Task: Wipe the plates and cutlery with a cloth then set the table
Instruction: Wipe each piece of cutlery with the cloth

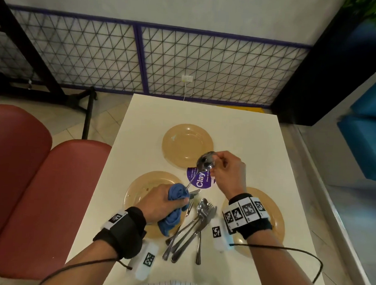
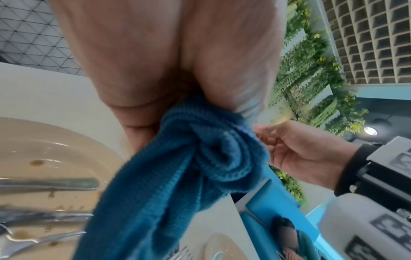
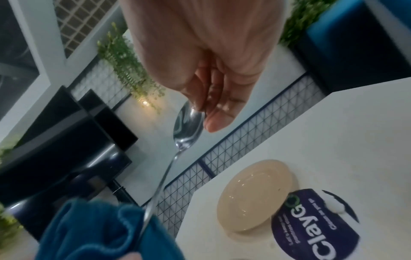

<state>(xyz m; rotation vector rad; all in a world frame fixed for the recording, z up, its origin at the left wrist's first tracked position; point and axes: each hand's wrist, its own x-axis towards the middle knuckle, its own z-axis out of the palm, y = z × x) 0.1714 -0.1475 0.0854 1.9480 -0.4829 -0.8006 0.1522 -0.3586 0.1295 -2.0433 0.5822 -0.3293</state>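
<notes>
White and square-cornered, the table stands against a wire-mesh partition, with red seats to its left. The left hand holds a bunched blue cloth, fingers curled tight around it; the cloth's loose end hangs down below the fist. The handle of a spoon runs into the cloth between those fingers. The right hand pinches the spoon's bowl, thumb and fingertips closed on its rim, so the spoon slants through the air from one hand to the other, above the table.

Under the left fingers sits a tan plate with brown specks on it, and a knife pokes out just past the cloth. Below and between both sets of fingers lies a heap of cutlery, spoons and forks crossing one another on the table. A second tan plate lies beyond the right fingers, and a third plate is partly hidden under the right wrist. A round purple sticker sits on the table directly beneath the spoon.
</notes>
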